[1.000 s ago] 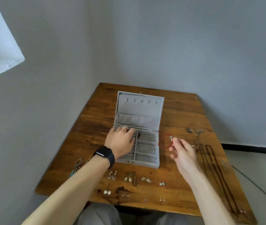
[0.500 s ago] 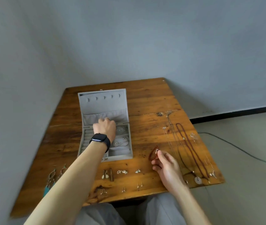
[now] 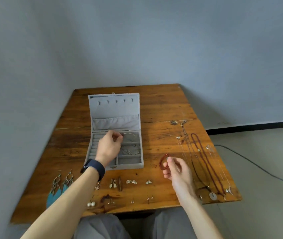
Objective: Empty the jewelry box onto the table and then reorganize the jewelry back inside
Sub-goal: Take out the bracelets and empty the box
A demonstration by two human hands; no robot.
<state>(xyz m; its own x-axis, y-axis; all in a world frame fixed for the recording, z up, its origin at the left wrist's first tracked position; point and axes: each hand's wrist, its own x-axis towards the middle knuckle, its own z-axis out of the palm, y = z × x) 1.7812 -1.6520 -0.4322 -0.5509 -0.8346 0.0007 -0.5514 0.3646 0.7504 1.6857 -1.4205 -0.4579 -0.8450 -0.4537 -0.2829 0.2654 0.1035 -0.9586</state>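
- Your left hand (image 3: 109,147) is inside the open jewelry box (image 3: 114,109), fingers curled over the ring rolls (image 3: 94,144). Whether they pinch anything cannot be told.
- Your right hand (image 3: 177,169) pinches a red bead bracelet (image 3: 162,163) over the table (image 3: 163,104), between the box and that hand.
- Thin bangles (image 3: 131,149) lie in the compartments just right of your left hand.
- Earrings (image 3: 114,184) sit in rows nearer you than both hands, and necklaces (image 3: 204,161) stretch out to the right of your right hand.
- Most pieces look to be out of the box, so nearly all the reorganizing seems left to do.
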